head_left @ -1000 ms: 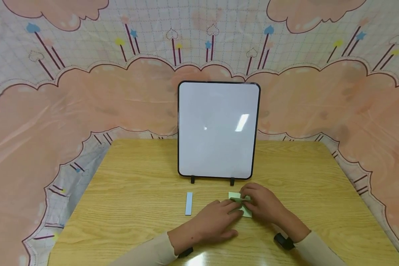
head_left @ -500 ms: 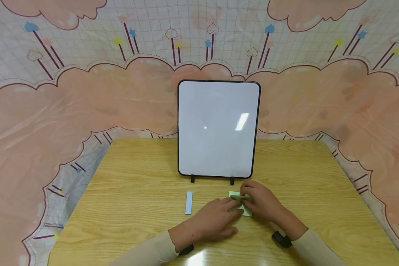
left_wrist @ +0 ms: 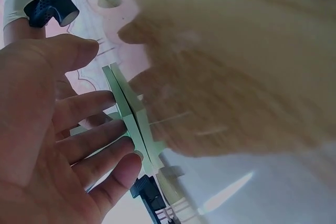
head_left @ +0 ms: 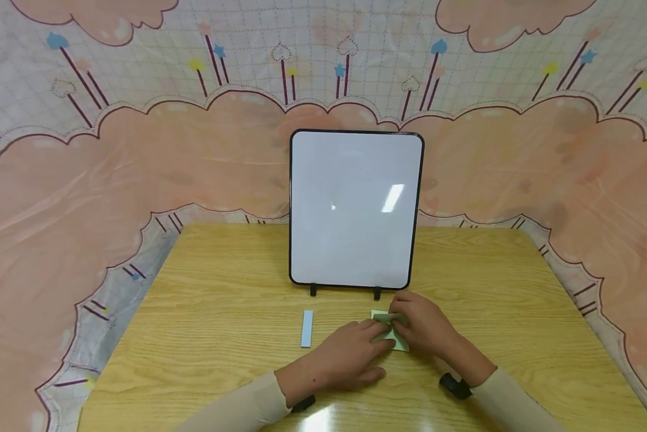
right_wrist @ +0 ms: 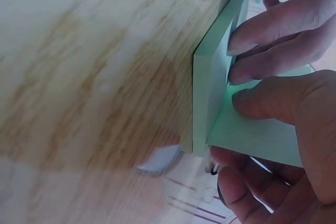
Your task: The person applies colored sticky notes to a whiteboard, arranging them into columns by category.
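Note:
A thick pad of pale green sticky notes (head_left: 401, 344) lies on the table in front of the whiteboard. The fingertips of my left hand (head_left: 350, 359) rest on its near left part, fingers mostly straight. In the right wrist view, the top sheet (right_wrist: 260, 139) stands bent up from the pad (right_wrist: 206, 98), still joined to it along one edge. My right hand (head_left: 424, 325) pinches that sheet, the thumb on one face and fingers behind. In the left wrist view, the left fingers (left_wrist: 100, 140) touch the pad (left_wrist: 131, 116) from above.
A blank whiteboard (head_left: 355, 210) with a black frame stands on small black feet behind the pad. Left of the pad, a narrow light blue strip (head_left: 307, 329) lies on the wooden table (head_left: 220, 288). A patterned curtain (head_left: 220, 162) surrounds the table's back and sides.
The lifted green sheet has bent slightly further up and away from me with my right hand. My left hand has stayed on the pad.

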Tool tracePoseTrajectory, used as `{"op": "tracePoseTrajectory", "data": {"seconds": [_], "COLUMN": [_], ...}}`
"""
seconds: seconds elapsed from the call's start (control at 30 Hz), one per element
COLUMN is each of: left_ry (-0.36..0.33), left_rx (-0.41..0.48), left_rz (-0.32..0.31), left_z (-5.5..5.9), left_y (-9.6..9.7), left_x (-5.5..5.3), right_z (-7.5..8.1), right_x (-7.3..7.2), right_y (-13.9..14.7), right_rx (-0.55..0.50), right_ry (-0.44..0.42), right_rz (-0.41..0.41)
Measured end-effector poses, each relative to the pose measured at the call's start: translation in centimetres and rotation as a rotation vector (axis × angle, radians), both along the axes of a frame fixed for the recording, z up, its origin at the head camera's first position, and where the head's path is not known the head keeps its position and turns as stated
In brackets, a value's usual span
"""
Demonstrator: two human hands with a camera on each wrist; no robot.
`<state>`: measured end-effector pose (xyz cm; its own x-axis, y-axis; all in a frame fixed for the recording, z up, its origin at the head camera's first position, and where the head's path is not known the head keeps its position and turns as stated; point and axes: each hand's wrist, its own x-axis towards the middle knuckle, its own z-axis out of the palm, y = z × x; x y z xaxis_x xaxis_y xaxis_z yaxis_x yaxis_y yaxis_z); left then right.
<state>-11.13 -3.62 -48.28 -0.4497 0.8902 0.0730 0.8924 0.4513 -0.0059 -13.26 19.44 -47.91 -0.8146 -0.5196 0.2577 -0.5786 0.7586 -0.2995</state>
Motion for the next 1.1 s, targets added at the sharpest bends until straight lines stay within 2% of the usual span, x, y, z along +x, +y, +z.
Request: {"op": "tracePoseTrajectory", "data": {"seconds": [0.2,0.37,0.63,1.1], "left_ry": [0.015,-0.005,-0.001,-0.057], "left_rx": [0.001,0.005,0.007,-0.016], "left_rz": [0.004,0.005,0.016,0.040], "left_z": [-0.14,-0.20,-0.04,0.57], "left_y": [0.15,0.21,0.08,-0.05], "left_x": [-0.09,-0.12,-0.03,-0.11], "right_z": [0.05,0.09,0.25,0.74], "right_x": [-0.05,-0.07,-0.20,-0.45], "right_y": [-0.16,-0.25,-0.45,-0.71], "right_rx": [0.019,0.028,0.045,0.035], "right_ry": [0.037,0.035,0.039,0.044], "right_rz": [-0.031,-0.046,-0.060,-0.085]}}
